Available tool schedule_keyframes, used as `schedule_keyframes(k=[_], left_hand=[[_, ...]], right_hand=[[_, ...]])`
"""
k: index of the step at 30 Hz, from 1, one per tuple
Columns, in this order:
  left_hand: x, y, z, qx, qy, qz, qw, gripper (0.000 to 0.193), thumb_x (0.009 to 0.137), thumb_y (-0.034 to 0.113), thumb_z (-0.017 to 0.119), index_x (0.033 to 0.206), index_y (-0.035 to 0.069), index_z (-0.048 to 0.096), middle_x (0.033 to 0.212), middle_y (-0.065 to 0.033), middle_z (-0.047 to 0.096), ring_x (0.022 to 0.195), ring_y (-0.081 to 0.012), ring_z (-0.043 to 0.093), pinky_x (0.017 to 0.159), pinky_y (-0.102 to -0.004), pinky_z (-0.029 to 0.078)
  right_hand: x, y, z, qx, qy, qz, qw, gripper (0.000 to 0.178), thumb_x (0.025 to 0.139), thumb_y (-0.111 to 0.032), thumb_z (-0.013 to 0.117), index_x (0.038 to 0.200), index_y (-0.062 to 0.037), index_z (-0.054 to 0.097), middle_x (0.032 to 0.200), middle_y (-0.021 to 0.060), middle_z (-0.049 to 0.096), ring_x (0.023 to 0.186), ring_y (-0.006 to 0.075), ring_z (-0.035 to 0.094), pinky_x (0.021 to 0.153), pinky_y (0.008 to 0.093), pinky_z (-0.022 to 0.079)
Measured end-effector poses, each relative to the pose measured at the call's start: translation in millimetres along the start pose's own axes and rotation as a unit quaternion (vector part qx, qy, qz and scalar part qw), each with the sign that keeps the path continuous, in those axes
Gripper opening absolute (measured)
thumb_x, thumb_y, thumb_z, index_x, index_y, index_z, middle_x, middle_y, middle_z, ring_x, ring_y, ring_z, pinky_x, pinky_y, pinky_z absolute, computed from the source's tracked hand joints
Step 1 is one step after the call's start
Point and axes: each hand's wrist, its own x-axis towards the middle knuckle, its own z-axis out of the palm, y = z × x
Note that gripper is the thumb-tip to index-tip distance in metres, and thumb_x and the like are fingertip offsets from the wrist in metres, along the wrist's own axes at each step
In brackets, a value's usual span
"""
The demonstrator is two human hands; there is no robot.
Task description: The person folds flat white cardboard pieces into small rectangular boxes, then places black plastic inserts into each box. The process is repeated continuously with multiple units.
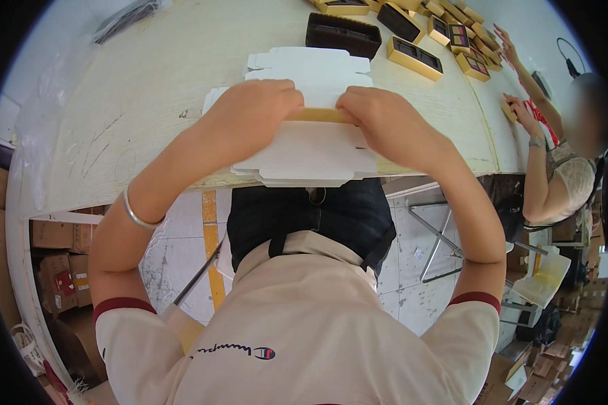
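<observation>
While both hands pressed down at the centre of the frame, a stack of flat white die-cut cardboard box blanks (309, 152) lay on the pale wood-grain table (128, 128), its near edge overhanging the table's front. The left hand (253, 108) was curled knuckles-up on the top blank, fingers folded onto a narrow yellowish strip (315, 115) that showed between the two hands. The right hand (378, 118) was clenched the same way on the strip's other end, just beside the left. A silver bangle (136, 214) circled the left wrist. In the upper middle of the frame sat a dark brown plastic tray (343, 35), with gold-edged boxes (415, 58) trailing toward the upper right. At the right edge, another person's hand (522, 111) rested on the table.
</observation>
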Motion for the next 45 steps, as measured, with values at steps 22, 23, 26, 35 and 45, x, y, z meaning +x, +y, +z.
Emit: schedule_keyframes(k=[22,23,26,35,45], left_hand=[[-17,15,-24,-0.548,0.143,-0.131,0.814,0.079,0.081,0.006,0.047,0.151,0.022,0.012,0.126,-0.0111,0.042,0.104,-0.0172,0.050,0.091,-0.0274,0.041],[-16,7,-33,-0.556,0.121,-0.121,0.813,0.082,0.078,0.004,0.046,0.151,0.022,0.013,0.129,-0.0111,0.041,0.105,-0.0174,0.049,0.092,-0.0276,0.041],[-12,-7,-45,-0.543,0.029,-0.098,0.833,0.090,0.068,0.000,0.045,0.151,0.023,0.017,0.142,-0.0081,0.034,0.123,-0.0195,0.039,0.099,-0.0281,0.037],[34,5,-28,-0.047,-0.141,-0.035,0.988,0.075,0.076,0.001,0.054,0.146,0.011,0.030,0.132,-0.0190,0.049,0.115,-0.0343,0.051,0.096,-0.0391,0.041],[-13,6,-20,-0.052,-0.027,0.003,0.998,0.039,0.080,0.016,0.070,0.116,0.005,0.061,0.124,-0.0132,0.056,0.116,-0.0305,0.050,0.099,-0.0391,0.040]], right_hand=[[-29,-61,-32,0.122,0.198,-0.105,0.967,0.054,0.076,-0.014,0.069,0.126,-0.0042,0.052,0.126,0.0151,0.055,0.112,0.0319,0.054,0.091,0.0427,0.043],[-38,-56,-34,0.057,0.206,-0.109,0.971,0.049,0.073,-0.016,0.070,0.120,-0.0052,0.058,0.127,0.0141,0.054,0.114,0.0310,0.053,0.091,0.0431,0.043],[-58,-46,-30,-0.126,0.187,-0.128,0.966,0.044,0.069,-0.018,0.071,0.111,-0.0078,0.065,0.125,0.0128,0.056,0.115,0.0286,0.054,0.091,0.0422,0.043],[-14,-37,3,0.181,0.123,0.008,0.976,0.014,0.079,-0.011,0.070,0.077,-0.0081,0.056,0.073,0.0056,0.060,0.070,0.0244,0.056,0.063,0.0392,0.039],[-4,-33,19,0.031,0.220,0.004,0.975,0.016,0.078,-0.012,0.069,0.087,-0.0026,0.060,0.082,0.0108,0.062,0.078,0.0296,0.060,0.072,0.0403,0.047]])
